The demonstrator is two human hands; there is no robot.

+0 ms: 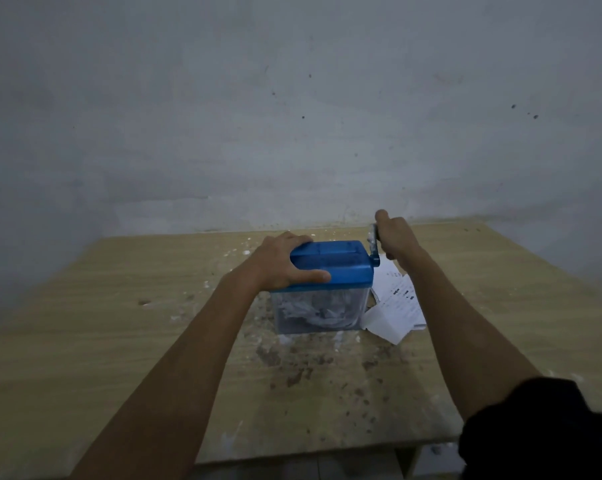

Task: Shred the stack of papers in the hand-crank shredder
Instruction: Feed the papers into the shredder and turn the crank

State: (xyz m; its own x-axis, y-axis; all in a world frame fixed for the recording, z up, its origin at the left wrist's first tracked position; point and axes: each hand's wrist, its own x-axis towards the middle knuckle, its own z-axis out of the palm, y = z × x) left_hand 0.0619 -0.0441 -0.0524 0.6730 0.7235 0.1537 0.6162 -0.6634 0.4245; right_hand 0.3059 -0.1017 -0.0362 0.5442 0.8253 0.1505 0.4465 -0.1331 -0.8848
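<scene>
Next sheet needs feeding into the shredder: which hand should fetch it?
Right, probably. The right hand grips the crank, directly above the white printed paper sheets; the left hand steadies the blue shredder lid on the far side.

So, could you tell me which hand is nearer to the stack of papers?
Right. The right hand grips the crank just above the stack of papers; the left hand holds the shredder's far side.
</scene>
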